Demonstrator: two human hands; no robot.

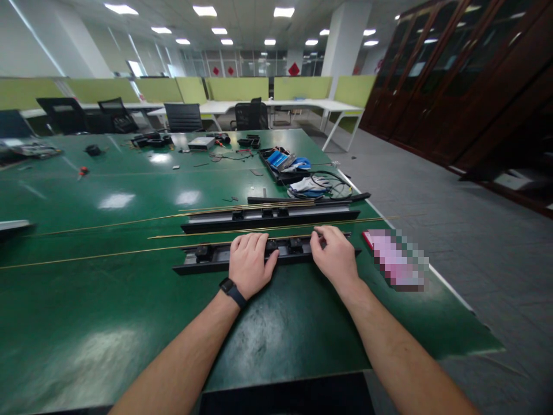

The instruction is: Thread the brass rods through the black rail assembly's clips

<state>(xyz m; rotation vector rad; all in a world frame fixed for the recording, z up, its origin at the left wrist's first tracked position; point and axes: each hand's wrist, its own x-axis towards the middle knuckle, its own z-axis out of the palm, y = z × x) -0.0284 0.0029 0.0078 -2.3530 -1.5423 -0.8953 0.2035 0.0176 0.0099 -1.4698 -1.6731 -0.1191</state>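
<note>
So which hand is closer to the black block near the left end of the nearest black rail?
The left hand: it lies over the black rail, just right of that black block. The right hand is farther off, near the rail's right end.

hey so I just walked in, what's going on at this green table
A person is working over the nearer black channel, which lies crosswise in front of them. Their left hand rests across its middle, and their right hand is at its right end, thumb and finger close together; whether it pinches anything is unclear. A second black channel lies just beyond, and thin gold-coloured rods run alongside both.
</note>
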